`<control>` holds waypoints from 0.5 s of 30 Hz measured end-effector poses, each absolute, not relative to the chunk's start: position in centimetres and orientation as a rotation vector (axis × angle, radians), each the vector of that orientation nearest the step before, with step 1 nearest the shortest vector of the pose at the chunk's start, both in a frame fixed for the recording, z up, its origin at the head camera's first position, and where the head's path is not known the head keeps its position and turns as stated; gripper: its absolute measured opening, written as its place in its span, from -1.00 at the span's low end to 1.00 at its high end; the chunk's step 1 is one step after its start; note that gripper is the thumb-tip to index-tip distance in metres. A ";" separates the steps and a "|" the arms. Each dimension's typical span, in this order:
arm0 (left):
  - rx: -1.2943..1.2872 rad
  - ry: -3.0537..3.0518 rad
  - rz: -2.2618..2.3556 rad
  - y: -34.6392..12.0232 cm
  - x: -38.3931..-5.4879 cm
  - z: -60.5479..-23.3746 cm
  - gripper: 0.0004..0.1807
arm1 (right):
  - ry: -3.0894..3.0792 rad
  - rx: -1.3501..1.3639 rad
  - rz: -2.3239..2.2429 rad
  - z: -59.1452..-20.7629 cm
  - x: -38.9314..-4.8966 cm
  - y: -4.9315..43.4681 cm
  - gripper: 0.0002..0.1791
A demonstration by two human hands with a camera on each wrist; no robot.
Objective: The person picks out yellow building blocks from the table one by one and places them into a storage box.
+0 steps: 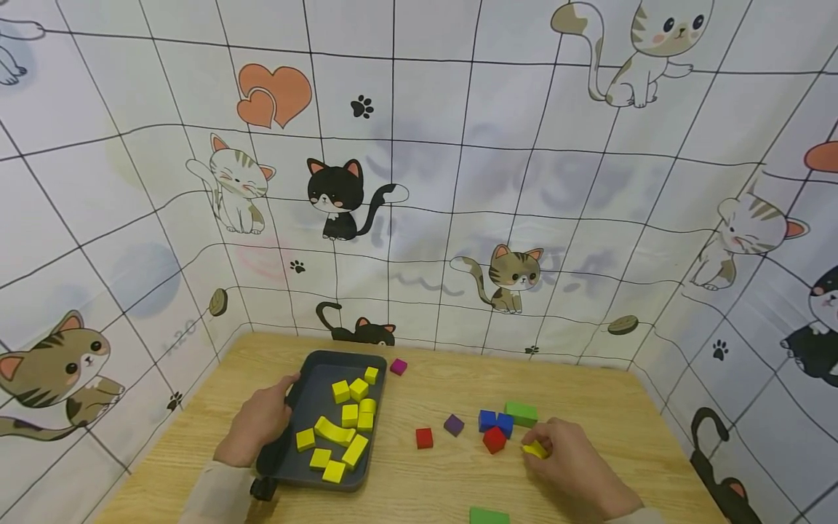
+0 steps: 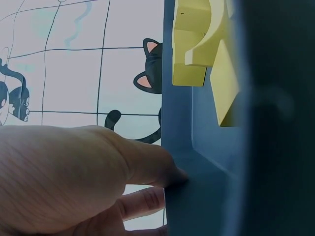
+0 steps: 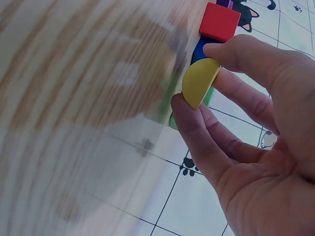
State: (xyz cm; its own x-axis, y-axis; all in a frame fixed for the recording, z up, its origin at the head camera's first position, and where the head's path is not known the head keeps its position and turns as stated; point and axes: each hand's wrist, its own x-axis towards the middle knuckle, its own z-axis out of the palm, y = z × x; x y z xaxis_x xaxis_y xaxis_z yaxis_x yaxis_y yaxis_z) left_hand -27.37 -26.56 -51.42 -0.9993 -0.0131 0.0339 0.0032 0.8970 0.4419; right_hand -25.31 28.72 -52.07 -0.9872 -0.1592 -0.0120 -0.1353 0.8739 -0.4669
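Note:
My left hand [image 1: 258,421] grips the left rim of a dark grey rectangular tray [image 1: 308,393], its thumb over the edge in the left wrist view. Inside the tray lie several yellow blocks [image 1: 350,415], among them cubes, a longer block and a wavy arch piece [image 1: 334,431]. On the right, my right hand [image 1: 569,458] pinches a yellow half-round block [image 3: 198,83] between thumb and fingertips, low over the table. Just left of that hand sit a red block [image 1: 494,439], two blue blocks [image 1: 487,420] and a green block [image 1: 521,414].
Another red cube [image 1: 424,438] and a purple cube [image 1: 454,425] lie mid-table, right of the tray. A magenta cube [image 1: 398,367] is by the tray's far right corner. One more green block [image 1: 489,517] lies at the near edge of view. Cat-printed cloth walls [image 1: 425,175] surround the wooden table [image 1: 419,480].

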 end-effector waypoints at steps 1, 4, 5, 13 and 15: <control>0.008 -3.024 -0.704 -26.5 -27.4 -51.4 -0.31 | 3.002 -0.246 -0.740 -52.0 -25.3 28.7 -0.75; 0.004 -3.022 -0.702 -26.5 -27.3 -51.4 -0.31 | 3.019 -0.266 -0.745 -51.9 -25.3 28.4 -0.75; 0.003 -3.021 -0.701 -26.5 -27.3 -51.4 -0.32 | 3.023 -0.269 -0.747 -51.8 -25.3 28.4 -0.76; 0.003 -3.012 -0.702 -26.5 -27.3 -51.4 -0.32 | 3.041 -0.352 -0.774 -51.5 -25.2 27.3 -0.75; 0.002 -3.011 -0.700 -26.5 -27.3 -51.5 -0.32 | 3.044 -0.373 -0.780 -51.5 -25.1 26.9 -0.76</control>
State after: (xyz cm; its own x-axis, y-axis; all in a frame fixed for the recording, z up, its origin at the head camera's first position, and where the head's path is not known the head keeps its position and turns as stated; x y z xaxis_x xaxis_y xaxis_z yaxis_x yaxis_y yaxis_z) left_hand -27.31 -26.50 -51.45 -0.9987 -0.0126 0.0491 0.0103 0.8976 0.4407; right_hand -25.15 26.94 -51.51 -0.9719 -0.2215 0.0796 -0.2325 0.8507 -0.4714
